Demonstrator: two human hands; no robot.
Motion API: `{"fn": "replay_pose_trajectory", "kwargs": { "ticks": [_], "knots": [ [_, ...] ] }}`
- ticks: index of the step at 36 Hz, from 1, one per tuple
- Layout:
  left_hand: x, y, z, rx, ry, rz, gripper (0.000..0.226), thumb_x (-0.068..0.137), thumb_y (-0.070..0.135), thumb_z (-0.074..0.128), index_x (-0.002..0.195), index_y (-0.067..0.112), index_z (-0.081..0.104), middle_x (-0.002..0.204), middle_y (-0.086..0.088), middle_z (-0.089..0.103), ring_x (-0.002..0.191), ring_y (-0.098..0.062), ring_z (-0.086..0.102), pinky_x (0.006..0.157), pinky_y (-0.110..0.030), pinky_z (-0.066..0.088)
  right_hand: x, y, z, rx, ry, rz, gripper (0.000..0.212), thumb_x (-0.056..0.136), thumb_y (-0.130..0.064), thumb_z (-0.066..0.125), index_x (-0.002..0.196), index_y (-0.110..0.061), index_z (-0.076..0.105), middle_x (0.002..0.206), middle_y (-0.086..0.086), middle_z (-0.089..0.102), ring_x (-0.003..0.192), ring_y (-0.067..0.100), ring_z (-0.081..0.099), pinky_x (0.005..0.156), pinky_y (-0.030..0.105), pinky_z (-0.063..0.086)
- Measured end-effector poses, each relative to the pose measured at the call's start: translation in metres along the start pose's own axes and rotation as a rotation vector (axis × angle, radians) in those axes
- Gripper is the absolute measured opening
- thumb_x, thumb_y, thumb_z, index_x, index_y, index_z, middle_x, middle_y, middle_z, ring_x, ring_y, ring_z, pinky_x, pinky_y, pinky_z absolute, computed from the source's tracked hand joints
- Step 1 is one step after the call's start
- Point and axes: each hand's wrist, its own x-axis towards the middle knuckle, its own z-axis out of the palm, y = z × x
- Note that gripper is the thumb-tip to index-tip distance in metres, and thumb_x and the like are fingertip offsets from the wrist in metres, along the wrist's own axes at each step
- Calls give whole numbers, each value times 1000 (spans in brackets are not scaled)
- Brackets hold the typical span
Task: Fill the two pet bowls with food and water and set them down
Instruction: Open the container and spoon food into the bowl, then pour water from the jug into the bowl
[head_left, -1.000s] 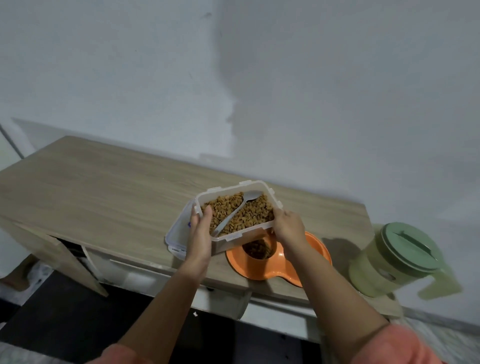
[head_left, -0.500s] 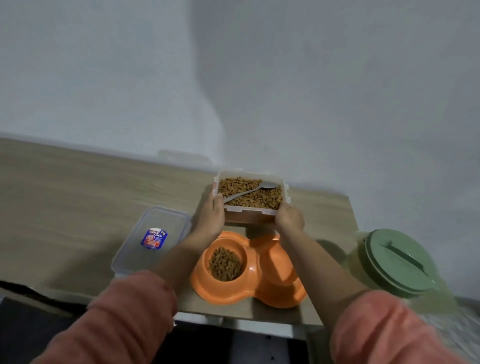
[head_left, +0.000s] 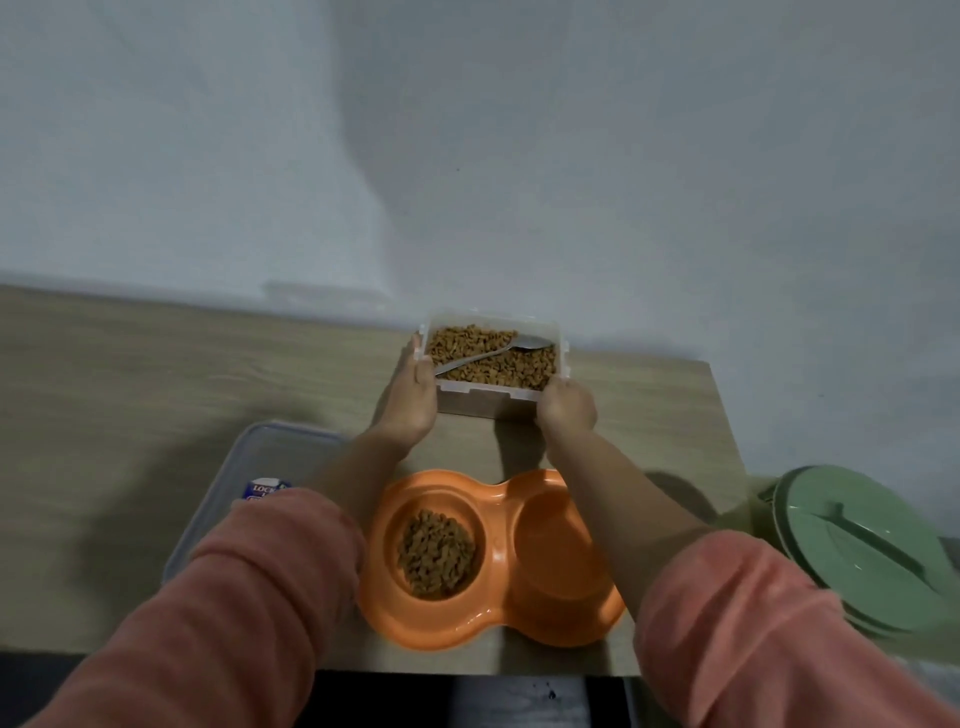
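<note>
Hands, left and right, reach forward on outstretched arms, gripping the kibble container by its sides.

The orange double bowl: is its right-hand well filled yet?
Seemingly not. The right well shows only bare orange plastic, though clear water could escape this blurry view, while the left well holds brown kibble.

Both hands' grip — left hand, right hand — kibble container

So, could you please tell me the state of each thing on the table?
Food container: open, holding kibble and spoon.
Lid: off, on table.
Left bowl: has kibble.
Right bowl: empty.
Green jug: lidded.
Left hand, right hand: gripping container.
</note>
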Motion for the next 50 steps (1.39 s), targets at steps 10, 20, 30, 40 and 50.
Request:
{"fn": "replay_pose_trajectory", "kwargs": {
  "ticks": [10,20,30,40,50],
  "knots": [
    [1,-1,1,18,0,-22,50,103,39,17,151,26,23,147,-11,42,131,-31,44,102,-37,36,0,-2,-1,-163,23,-53,34,101,-7,28,127,-1,50,127,20,56,118,33,53,91,38,45],
    [-17,1,-22,105,-31,-7,68,93,63,6,147,28,28,151,-5,39,137,-29,39,112,-50,32,-19,-5,-8,14,76,-12,56,102,-39,25,138,0,43,141,21,46,129,36,43,103,38,35],
    [-58,18,-55,153,-28,-28,59,98,54,17,141,18,39,138,-13,51,126,-33,49,106,-46,39,-86,-17,-35,-18,173,-166,43,102,-18,25,130,4,48,139,24,46,128,38,42,106,38,33],
    [-115,38,-63,75,-61,82,49,102,34,34,145,12,36,147,-12,44,134,-30,42,110,-38,35,-144,-9,-74,-128,255,-306,40,99,-25,33,118,2,57,122,20,60,111,32,53,77,29,34],
    [-195,23,-12,142,38,134,44,97,23,44,139,12,44,140,-13,48,127,-28,48,105,-37,38,-155,27,-140,-232,207,-498,43,96,-23,42,134,-5,51,136,14,53,124,29,50,97,30,41]
  ]
}}
